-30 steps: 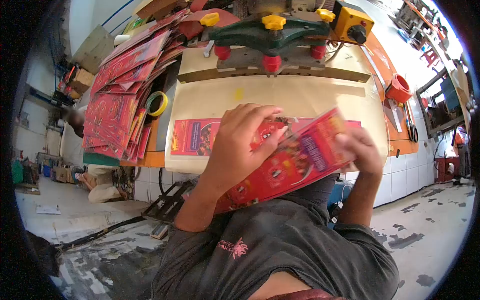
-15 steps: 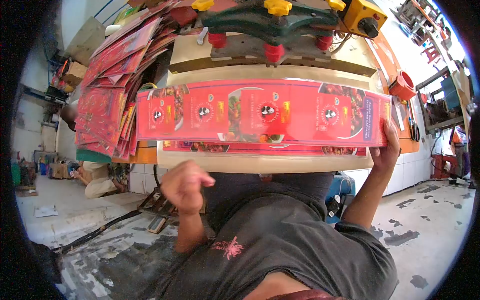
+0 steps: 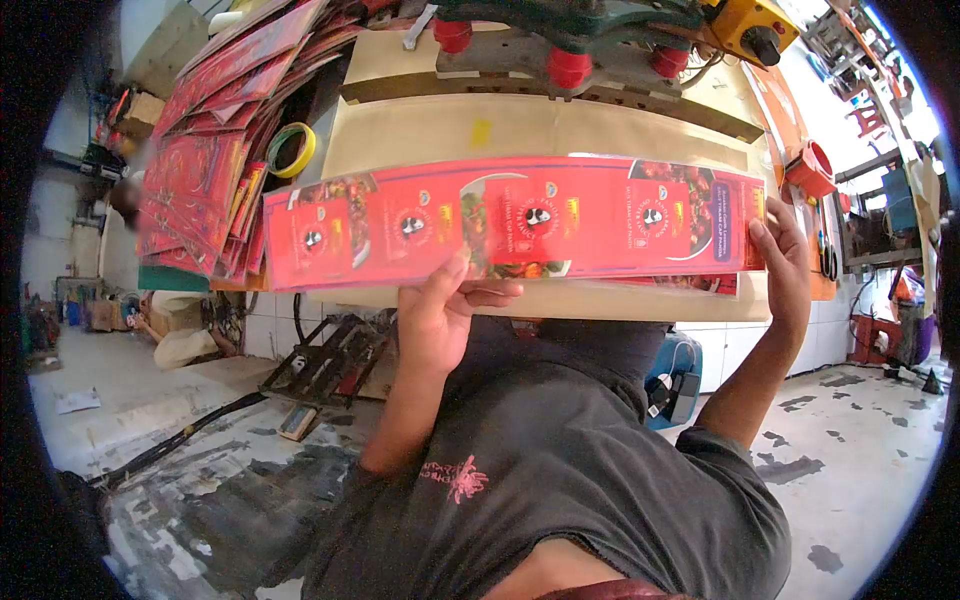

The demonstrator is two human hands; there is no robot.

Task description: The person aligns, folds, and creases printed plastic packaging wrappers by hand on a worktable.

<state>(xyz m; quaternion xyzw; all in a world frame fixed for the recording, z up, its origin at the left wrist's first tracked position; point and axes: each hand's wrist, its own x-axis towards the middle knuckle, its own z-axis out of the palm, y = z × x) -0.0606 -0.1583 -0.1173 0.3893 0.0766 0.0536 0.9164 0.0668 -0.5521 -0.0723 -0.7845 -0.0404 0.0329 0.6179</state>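
A long red printed strip (image 3: 600, 215) with food pictures and round panda logos is held level over the front of the cream work surface (image 3: 400, 135). My right hand (image 3: 785, 250) pinches its right end. At the lower edge, left of the middle, my left hand (image 3: 438, 312) has its thumb over the strip and its fingers beneath. Part of another red printed sheet (image 3: 715, 284) shows under the strip's right half. Left of the surface lies a large heap of similar red sheets (image 3: 195, 190).
Behind the strip stands a green press frame with red feet (image 3: 568, 68) and a yellow control box (image 3: 755, 35). A tape roll (image 3: 291, 150) lies at left, a red holder (image 3: 810, 168) and scissors (image 3: 827, 255) at right. Another person (image 3: 180, 335) is at far left.
My left hand has moved from below the table edge up to the strip and taken hold of it. The strip went from slanted in front of my body to level. The view has shifted slightly.
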